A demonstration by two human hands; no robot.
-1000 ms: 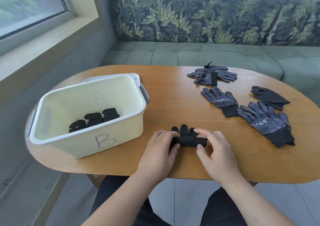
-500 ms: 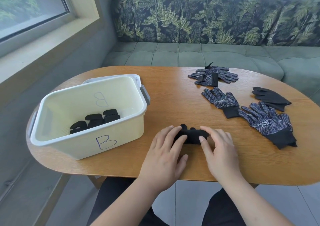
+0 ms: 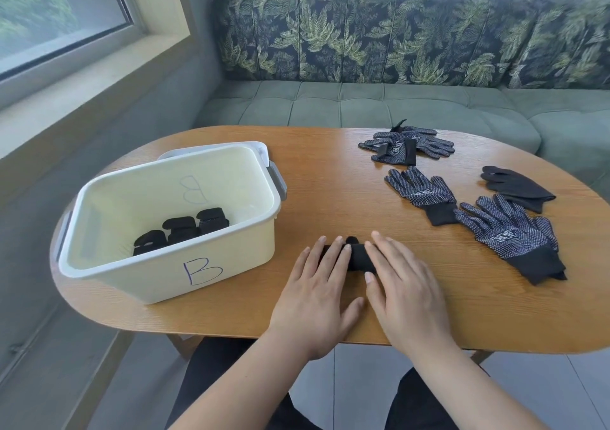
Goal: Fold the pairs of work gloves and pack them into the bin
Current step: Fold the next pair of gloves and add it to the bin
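A black rolled pair of gloves (image 3: 357, 257) lies on the wooden table (image 3: 330, 179) near its front edge. My left hand (image 3: 318, 292) and my right hand (image 3: 404, 284) lie flat on top of the roll, fingers extended, pressing on it from either side. Only a strip of the roll shows between them. To the left stands a cream bin (image 3: 231, 251) marked "B", holding three folded glove bundles (image 3: 181, 231). Loose dotted gloves lie to the right: one (image 3: 421, 192), a stacked pair (image 3: 511, 231), a plain black one (image 3: 515, 187) and a heap (image 3: 404, 144) at the back.
A green couch (image 3: 379, 106) with leaf-patterned cushions runs behind the table. A window ledge (image 3: 76, 93) runs along the left wall. My knees are under the table's front edge.
Both hands have opened from a curled grip to flat palms and rolled the glove pair forward; the glove fingertips that stuck out are now almost tucked in.
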